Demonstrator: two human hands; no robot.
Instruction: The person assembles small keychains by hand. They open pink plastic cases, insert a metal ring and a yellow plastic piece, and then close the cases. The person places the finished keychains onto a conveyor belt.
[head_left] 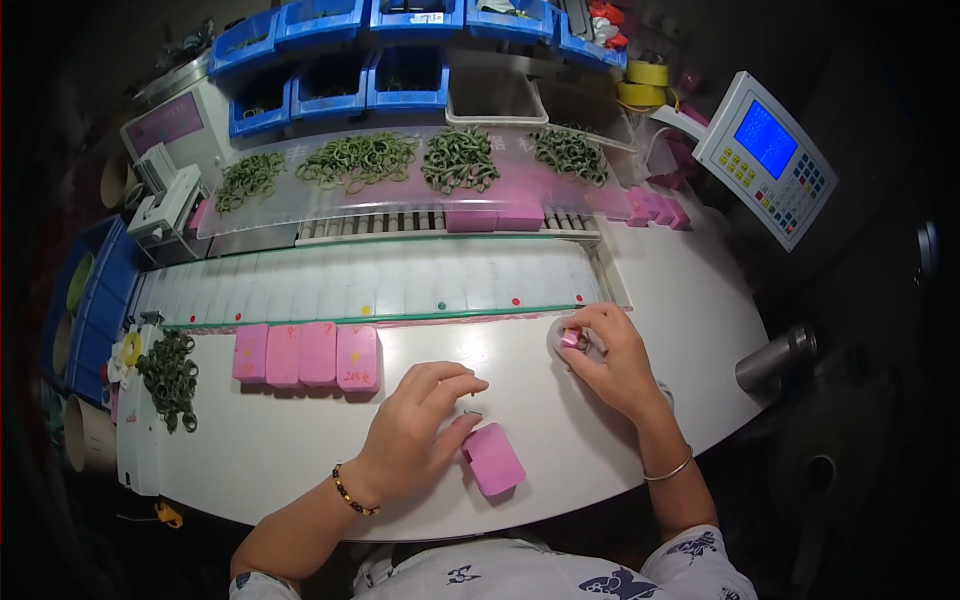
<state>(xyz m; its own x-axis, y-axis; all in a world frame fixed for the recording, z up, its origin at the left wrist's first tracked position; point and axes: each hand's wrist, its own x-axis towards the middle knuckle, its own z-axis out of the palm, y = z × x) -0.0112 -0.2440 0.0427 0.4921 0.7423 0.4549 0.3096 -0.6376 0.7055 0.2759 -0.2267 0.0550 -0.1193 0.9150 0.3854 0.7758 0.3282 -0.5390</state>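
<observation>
My left hand (415,425) hovers over the front middle of the white table with thumb and forefinger apart. A small grey-green piece (473,411) shows by its thumb tip; I cannot make out what it is. Just right of that hand, a pink block (494,460) with rounded corners lies on the table, a dark notch in its left edge. Farther right, my right hand (615,360) has its thumb and fingers closed around a small shiny pink piece (572,339). A pale round object (557,345) shows beneath those fingers, partly hidden.
Four sets of green rings (460,160) lie on a clear shelf (400,205). More rings (170,380) sit at left. Several pink blocks (300,355) stand in a row. Blue bins (408,100) hang behind. A control panel (765,155) and grey cylinder (775,358) are right.
</observation>
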